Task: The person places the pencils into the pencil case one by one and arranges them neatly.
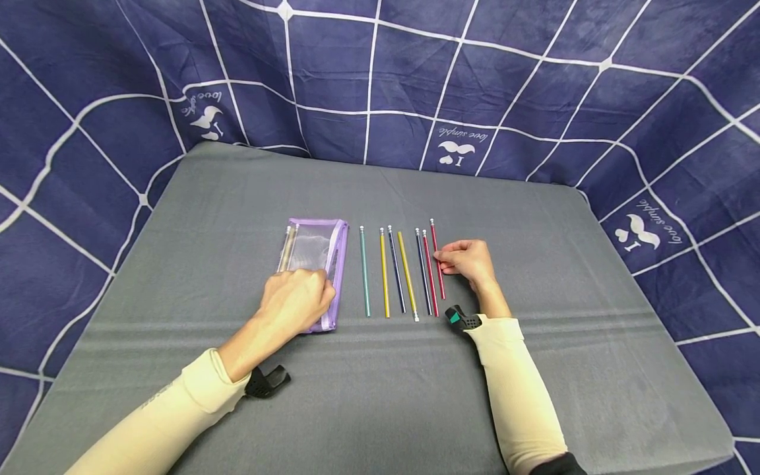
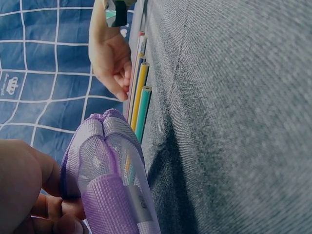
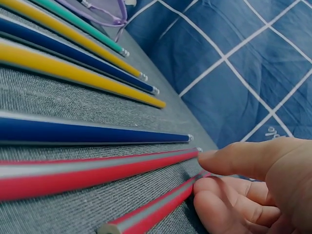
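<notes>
One teal pencil point(image 1: 365, 270), two yellow pencils point(image 1: 384, 274), two navy pencils point(image 1: 397, 270) and two red pencils point(image 1: 430, 274), seven altogether, lie on gray cloth point(image 1: 380, 396). The right hand point(image 1: 472, 260) pinches the outermost red pencil point(image 1: 441, 280) between thumb and fingers. Left of the row, the left hand's point(image 1: 295, 297) curled fingers grip one purple-trimmed mesh pouch point(image 1: 311, 244); inside, perhaps two gold pencils point(image 1: 287, 247).

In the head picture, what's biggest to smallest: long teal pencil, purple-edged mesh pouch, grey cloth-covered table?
1. Grey cloth-covered table
2. Purple-edged mesh pouch
3. Long teal pencil
</notes>
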A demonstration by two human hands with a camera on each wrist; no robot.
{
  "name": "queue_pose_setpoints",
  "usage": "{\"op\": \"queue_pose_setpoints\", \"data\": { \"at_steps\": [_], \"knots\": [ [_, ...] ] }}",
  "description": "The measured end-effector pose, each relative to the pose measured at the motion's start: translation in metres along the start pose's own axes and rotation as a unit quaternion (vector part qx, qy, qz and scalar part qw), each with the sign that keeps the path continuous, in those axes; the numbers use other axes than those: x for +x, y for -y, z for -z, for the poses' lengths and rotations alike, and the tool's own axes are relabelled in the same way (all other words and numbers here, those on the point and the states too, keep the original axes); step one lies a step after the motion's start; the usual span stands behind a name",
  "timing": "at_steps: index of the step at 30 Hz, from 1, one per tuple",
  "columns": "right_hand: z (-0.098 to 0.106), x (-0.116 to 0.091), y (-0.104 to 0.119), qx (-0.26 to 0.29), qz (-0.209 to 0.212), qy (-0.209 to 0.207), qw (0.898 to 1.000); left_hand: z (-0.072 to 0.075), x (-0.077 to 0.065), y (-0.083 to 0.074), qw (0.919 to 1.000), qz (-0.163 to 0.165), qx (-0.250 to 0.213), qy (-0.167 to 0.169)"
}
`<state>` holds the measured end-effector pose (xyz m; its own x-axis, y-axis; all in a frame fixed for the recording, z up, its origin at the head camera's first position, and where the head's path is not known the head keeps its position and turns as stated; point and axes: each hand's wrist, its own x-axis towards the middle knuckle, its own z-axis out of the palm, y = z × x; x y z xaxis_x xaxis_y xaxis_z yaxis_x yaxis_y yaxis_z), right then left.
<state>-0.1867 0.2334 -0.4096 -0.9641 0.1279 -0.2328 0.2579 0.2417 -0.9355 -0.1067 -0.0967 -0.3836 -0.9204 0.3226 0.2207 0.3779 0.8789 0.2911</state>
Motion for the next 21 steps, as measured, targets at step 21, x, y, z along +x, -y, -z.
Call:
{"op": "queue_pose_setpoints", "data": {
  "at_steps": [21],
  "knots": [
    [-0.003,-0.0034,0.0062,-0.087,-0.024,0.014,0.996,0.001,0.0002,0.0002,1.0,-0.002,-0.005,0.0]
  ]
}}
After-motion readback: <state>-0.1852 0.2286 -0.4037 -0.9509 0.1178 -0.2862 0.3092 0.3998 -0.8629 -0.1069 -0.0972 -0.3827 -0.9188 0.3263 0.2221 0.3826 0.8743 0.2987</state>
